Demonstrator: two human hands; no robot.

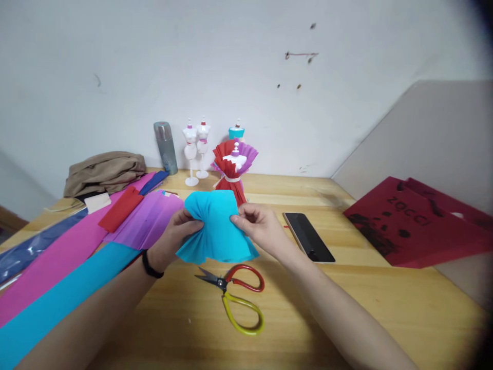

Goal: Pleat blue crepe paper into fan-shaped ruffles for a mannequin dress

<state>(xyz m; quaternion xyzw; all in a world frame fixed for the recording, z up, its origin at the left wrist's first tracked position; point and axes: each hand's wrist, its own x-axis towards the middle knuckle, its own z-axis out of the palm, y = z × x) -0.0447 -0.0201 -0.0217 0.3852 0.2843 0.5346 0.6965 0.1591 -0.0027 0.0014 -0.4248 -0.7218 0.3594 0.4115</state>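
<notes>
A piece of turquoise crepe paper (219,226) is held up above the table, gathered into folds at its left side and flatter at its right. My left hand (175,234) pinches the gathered folds between thumb and fingers. At the right edge of the paper, my right hand (256,224) pinches it with thumb and forefinger. Scissors (222,284) with one red and one yellow handle lie just below the paper, blades parted and pointing left. Behind the paper stands a small mannequin (235,163) dressed in red and purple pleated paper.
Coloured paper strips (57,277) and brown cloth (106,172) lie at the left. A flask (165,149), two white mannequins (190,149) and one with a turquoise top (236,132) stand near the wall. A phone (309,237) and red bag (416,226) are at the right.
</notes>
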